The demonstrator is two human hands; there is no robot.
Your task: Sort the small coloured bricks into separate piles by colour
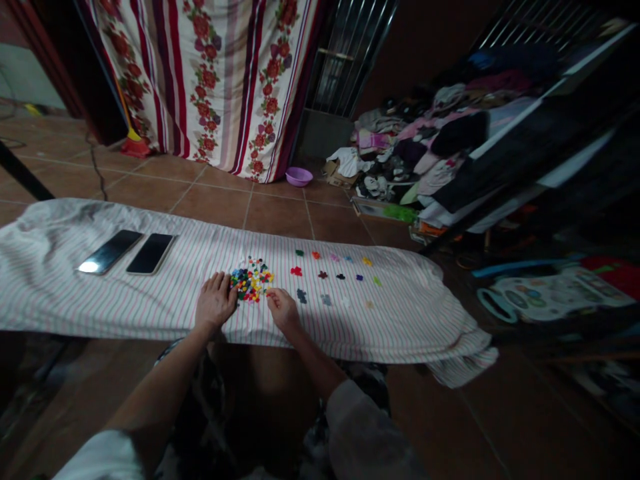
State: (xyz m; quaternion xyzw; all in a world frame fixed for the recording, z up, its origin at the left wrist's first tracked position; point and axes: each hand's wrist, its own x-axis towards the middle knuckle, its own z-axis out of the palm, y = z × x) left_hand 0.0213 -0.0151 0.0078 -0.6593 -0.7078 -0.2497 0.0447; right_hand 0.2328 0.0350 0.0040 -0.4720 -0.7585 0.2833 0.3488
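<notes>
A mixed heap of small colourful pieces [253, 280] lies on a striped cloth [200, 257]. My left hand [216, 301] rests flat at the heap's left edge, its fingers stretched out. On the heap's right side, my right hand [282, 309] has thumb and fingertips pinched together; whatever is between them is too small to make out. Further right, little single-colour clusters sit in rows, among them a red cluster [297, 271], a dark grey cluster [301, 295], a brown cluster [323, 275] and a yellow cluster [367, 261].
Two phone-like dark slabs, a left one [113, 251] and a right one [151, 254], lie on the cloth's left part. Beyond are a flowered curtain [230, 87], a purple basin [299, 177] and a clothes pile [420, 140]. A red broom [135, 145] stands behind.
</notes>
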